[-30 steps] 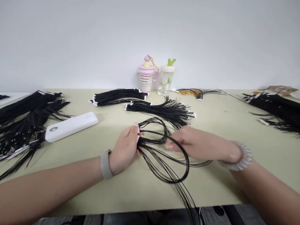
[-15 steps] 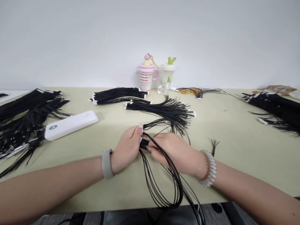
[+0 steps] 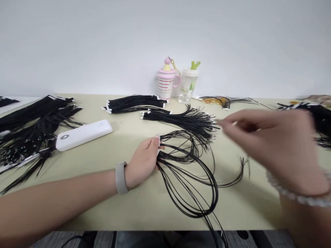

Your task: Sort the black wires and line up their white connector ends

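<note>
My left hand rests on the pale green surface, fingers closed around the gathered end of a cord bundle. The thin black strands spring from that grip in wide loose loops to the right. A few tails run off the front edge toward me.

My right hand is lifted above the surface, well to the right of the loops and blurred. Thumb and forefinger look pinched together, but I cannot tell whether they hold a strand.

I judge the step in hand to be coiling the bundle, with the loops formed but not yet secured. The next move calls for the free hand to come in over the loops without scattering them, while the left grip holds firm.

There is open room in front of and to the right of the loops. Just behind them lies a fanned bundle, close enough to snag. A white power bank sits to the left, with a dark cord pile beyond it. Another pile lies at the far right. A pink cup and a clear bottle stand at the back wall.
</note>
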The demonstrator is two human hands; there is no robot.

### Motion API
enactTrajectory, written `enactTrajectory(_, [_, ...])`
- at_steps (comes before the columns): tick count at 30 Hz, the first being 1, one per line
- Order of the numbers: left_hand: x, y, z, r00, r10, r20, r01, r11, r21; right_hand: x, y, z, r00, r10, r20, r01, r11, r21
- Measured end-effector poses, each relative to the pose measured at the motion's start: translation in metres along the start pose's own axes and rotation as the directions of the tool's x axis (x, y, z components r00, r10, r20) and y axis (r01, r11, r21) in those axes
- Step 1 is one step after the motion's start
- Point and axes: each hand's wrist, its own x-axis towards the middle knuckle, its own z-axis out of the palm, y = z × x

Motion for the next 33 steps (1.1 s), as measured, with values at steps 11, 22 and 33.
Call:
enactTrajectory(11, [0.000, -0.011, -0.002, 0.999, 0.041, 0.013, -0.041, 0.999, 0.029, 0.016, 0.034, 0.001, 0.883, 0.443, -0.154, -0.212, 0.670, 0.711])
enactTrajectory(22, [-0.004, -0.010, -0.001, 0.996, 0.089, 0.017, -0.090, 0.995, 0.049, -0.015, -0.014, 0.058, 0.894, -0.140, 0.425, -0.035, 0.925, 0.378])
enactTrajectory(33, [-0.004, -0.007, -0.002, 0.986, 0.167, 0.031, -0.169, 0.979, 0.116, -0.018, -0.022, 0.063, 0.902, -0.106, 0.419, -0.063, 0.927, 0.369])
